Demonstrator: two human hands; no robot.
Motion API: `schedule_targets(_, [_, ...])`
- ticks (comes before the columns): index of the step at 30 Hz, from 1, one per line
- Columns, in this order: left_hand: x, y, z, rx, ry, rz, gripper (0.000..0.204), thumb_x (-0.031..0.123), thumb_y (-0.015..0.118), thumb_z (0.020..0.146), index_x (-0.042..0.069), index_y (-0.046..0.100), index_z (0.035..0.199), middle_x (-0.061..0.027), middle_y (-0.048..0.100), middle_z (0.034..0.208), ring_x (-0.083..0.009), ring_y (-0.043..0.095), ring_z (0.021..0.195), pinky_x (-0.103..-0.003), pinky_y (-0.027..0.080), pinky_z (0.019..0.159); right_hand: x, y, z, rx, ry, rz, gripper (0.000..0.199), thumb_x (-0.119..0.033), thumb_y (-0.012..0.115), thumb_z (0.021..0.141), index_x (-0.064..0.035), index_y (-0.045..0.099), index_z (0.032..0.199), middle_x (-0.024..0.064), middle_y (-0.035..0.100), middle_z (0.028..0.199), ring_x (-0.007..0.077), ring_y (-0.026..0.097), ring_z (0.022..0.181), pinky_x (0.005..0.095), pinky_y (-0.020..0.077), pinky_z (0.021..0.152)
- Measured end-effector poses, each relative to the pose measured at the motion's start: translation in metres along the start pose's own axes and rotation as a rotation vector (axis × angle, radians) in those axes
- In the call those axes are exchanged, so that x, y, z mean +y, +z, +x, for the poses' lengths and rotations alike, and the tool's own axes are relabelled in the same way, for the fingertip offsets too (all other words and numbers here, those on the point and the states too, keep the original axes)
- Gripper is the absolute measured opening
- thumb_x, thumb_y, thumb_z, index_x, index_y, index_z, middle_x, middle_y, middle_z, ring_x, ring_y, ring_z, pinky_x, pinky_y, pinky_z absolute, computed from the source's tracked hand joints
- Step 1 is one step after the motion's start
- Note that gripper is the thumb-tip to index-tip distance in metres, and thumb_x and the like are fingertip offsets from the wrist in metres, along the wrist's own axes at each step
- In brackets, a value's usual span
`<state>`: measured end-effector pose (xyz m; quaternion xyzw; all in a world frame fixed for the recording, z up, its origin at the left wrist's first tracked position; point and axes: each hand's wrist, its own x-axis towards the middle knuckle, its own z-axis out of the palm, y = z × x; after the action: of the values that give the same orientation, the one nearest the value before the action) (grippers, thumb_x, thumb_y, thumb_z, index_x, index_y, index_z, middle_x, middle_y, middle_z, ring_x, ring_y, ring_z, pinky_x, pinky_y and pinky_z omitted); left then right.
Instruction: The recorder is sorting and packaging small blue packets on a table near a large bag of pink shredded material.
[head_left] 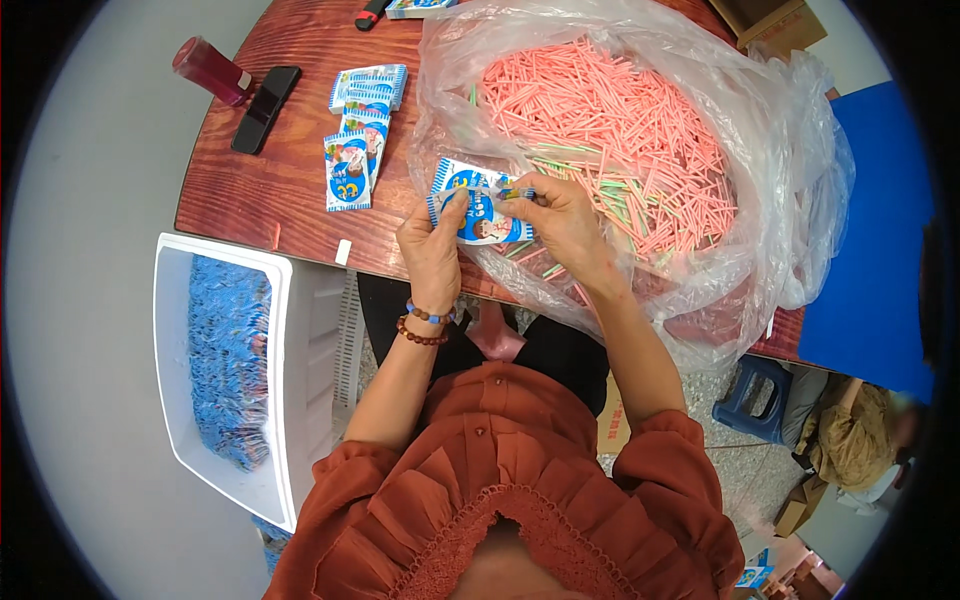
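The left fingers (450,213) and the right fingers (550,190) are pinching a blue-and-white packet (487,228) over the desk's (285,195) near edge.
Both grips are covering parts of the packet; whether a second one is overlapping it is hard to tell. Just beside, a clear plastic bag (800,190) is holding pink sticks (610,110) and some green ones, its folds veiling some. Leftward, similar packets (348,172) are overlapping near a black phone (266,110) and a dark red bottle (212,72). Below, a white tub (285,400) is holding a blue mass (228,340), its pieces too small to make out.
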<state>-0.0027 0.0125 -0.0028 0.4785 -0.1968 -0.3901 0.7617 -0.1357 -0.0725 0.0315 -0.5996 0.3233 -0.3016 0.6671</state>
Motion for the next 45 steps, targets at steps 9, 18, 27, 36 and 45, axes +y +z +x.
schedule_targets(9, [-0.003,-0.008,0.002,0.005,-0.007,-0.051,0.018,0.013,0.060,0.095,-0.002,0.067,0.101,-0.0015,0.068,0.091,-0.0033,0.059,0.077,-0.020,0.049,0.066,0.008,-0.002,-0.001,0.020,-0.031,-0.122,0.016,-0.012,0.064,0.089,0.0030,0.069,0.088,-0.0028,0.061,0.070,0.0034,0.052,0.064,0.0205,0.0415,0.058])
schedule_targets(18, [0.011,0.005,-0.003,-0.025,-0.162,-0.220,0.023,0.022,0.057,0.097,0.001,0.066,0.094,-0.0019,0.067,0.088,-0.0047,0.060,0.077,-0.022,0.049,0.066,-0.016,-0.013,-0.010,-0.022,-0.579,-0.519,0.015,-0.006,0.066,0.081,-0.0022,0.066,0.096,0.0098,0.056,0.121,0.0221,0.050,0.114,0.0340,0.0369,0.098])
schedule_targets(27, [0.006,-0.012,0.001,0.061,-0.066,-0.181,0.022,0.019,0.055,0.098,-0.001,0.065,0.097,-0.0034,0.067,0.091,-0.0067,0.060,0.078,-0.024,0.050,0.070,-0.040,-0.052,0.038,-0.053,-0.160,-0.270,0.012,-0.013,0.065,0.082,-0.0041,0.071,0.087,0.0101,0.064,0.109,0.0223,0.061,0.099,0.0334,0.0443,0.089])
schedule_targets(36, [0.006,-0.005,-0.003,0.032,-0.073,-0.249,0.022,0.018,0.055,0.098,-0.001,0.064,0.104,-0.0053,0.067,0.098,-0.0089,0.062,0.083,-0.026,0.052,0.075,-0.043,-0.077,0.142,-0.021,-0.207,-1.705,0.021,-0.024,0.058,0.079,-0.0056,0.068,0.076,0.0119,0.069,0.079,0.0314,0.065,0.085,0.0494,0.0446,0.081])
schedule_targets(45, [0.005,-0.005,-0.001,0.033,-0.126,-0.258,0.021,0.019,0.057,0.097,0.000,0.064,0.102,-0.0035,0.067,0.096,-0.0075,0.062,0.083,-0.025,0.052,0.072,-0.021,-0.067,0.158,-0.073,-0.122,-1.741,0.022,-0.014,0.053,0.080,0.0007,0.066,0.091,0.0200,0.068,0.096,0.0360,0.066,0.089,0.0510,0.0468,0.080])
